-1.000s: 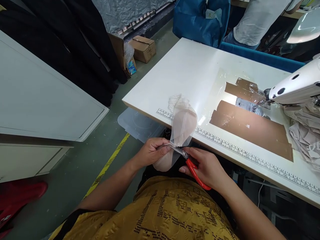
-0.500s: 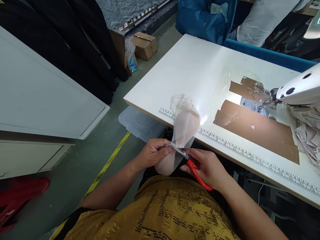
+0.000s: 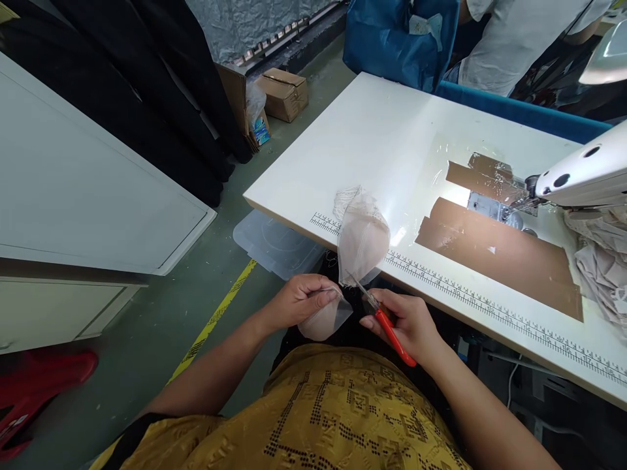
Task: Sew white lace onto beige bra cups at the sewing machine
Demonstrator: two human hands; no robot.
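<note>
My left hand (image 3: 306, 300) pinches a sheer beige piece of fabric (image 3: 323, 320), cup-shaped, which hangs below the fingers over my lap. In my right hand (image 3: 404, 326) are scissors with red handles (image 3: 392, 336), their blades pointing up and left. The blade tips lie at the lower edge of a second sheer beige cup-shaped piece (image 3: 363, 238). That piece has a lace-like far edge and rests on the table's front edge, partly hanging over it. A gap shows between the two fabric pieces.
The white table (image 3: 337, 137) has a ruler strip along its front edge. A sewing machine (image 3: 582, 170) stands at right, with brown board (image 3: 499, 254) around its needle plate and beige fabric (image 3: 605, 261) beside it. A blue bag (image 3: 392, 46) sits behind; a co-worker's white sleeve (image 3: 509, 46) shows beyond.
The two fabric pieces, joined at the blades before, are now apart. My left hand keeps the lower piece, while the scissors have shifted slightly right, away from that hand.
</note>
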